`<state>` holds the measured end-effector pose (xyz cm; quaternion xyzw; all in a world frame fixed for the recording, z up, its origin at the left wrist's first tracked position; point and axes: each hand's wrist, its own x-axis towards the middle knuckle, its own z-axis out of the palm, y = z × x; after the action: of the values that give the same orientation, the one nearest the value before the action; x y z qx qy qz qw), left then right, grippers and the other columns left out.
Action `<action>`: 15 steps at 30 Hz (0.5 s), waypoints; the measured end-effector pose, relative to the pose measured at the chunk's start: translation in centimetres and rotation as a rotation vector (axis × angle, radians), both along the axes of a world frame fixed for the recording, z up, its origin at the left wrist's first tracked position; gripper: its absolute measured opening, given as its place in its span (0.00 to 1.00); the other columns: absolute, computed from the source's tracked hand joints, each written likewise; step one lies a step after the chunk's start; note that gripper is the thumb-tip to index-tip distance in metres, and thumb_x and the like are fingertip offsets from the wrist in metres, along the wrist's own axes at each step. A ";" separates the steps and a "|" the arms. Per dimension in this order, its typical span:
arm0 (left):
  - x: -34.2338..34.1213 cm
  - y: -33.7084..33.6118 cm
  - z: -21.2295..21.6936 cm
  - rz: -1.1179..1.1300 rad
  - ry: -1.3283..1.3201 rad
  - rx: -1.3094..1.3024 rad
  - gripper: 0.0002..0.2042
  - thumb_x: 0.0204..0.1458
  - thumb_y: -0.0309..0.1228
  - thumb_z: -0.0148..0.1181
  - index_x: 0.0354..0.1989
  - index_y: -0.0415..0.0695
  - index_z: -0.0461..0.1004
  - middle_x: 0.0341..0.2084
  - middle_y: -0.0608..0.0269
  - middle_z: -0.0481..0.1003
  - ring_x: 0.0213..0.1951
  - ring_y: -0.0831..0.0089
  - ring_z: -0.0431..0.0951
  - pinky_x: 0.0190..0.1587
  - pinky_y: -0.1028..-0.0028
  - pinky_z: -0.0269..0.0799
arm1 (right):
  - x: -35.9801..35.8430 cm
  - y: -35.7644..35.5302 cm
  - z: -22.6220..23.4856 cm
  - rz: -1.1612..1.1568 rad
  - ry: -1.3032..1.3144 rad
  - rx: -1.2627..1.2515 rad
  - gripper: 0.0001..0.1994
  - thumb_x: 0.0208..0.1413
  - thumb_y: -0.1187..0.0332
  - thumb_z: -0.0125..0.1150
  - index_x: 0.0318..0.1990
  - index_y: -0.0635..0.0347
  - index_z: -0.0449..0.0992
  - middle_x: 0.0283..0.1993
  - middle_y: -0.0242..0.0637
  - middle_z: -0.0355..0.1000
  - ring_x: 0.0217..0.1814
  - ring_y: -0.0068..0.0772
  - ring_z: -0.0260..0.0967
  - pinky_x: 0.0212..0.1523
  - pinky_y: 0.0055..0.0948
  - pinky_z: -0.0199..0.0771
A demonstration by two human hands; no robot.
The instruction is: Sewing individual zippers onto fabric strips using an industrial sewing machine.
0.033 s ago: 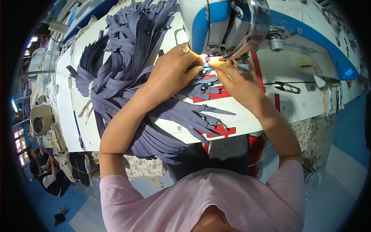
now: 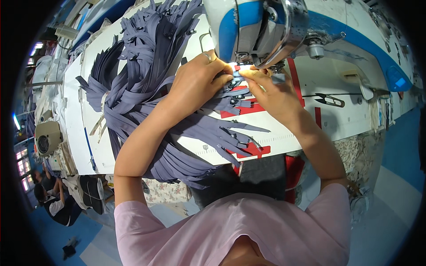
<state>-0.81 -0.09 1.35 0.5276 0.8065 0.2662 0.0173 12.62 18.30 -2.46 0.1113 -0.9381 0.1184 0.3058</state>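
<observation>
Under the needle area of a blue and white sewing machine point(image 2: 228, 31), both my hands pinch the end of a grey-blue zipper point(image 2: 237, 76). My left hand point(image 2: 199, 80), with a ring on one finger, grips it from the left with thumb and fingers together. From the other side my right hand point(image 2: 277, 95) closes its fingertips on the same end. A small red piece point(image 2: 237, 68) shows between the fingertips, close to the presser foot. More zipper ends with dark sliders point(image 2: 239, 96) lie just below my hands. My fingers partly hide the held zipper.
A large tied bundle of grey-blue zippers point(image 2: 142, 66) covers the table's left side and runs beneath my left forearm. Black thread snips point(image 2: 330, 100) lie to the right. Red tape strips point(image 2: 295, 80) mark the white tabletop point(image 2: 284, 137). Another person point(image 2: 57, 199) sits far left.
</observation>
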 end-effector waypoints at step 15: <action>-0.1 -0.3 0.1 -0.050 -0.008 0.042 0.05 0.49 0.30 0.67 0.35 0.47 0.80 0.29 0.61 0.76 0.33 0.61 0.78 0.34 0.64 0.74 | 0.6 -0.6 1.5 -0.268 -0.681 0.072 0.20 0.59 0.63 0.59 0.60 0.37 0.74 0.60 0.24 0.63 0.60 0.25 0.64 0.63 0.45 0.66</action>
<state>-0.89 -0.36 1.45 0.5470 0.7871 0.2845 0.0162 13.20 17.73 -0.98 -0.0476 -0.9960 0.0744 -0.0152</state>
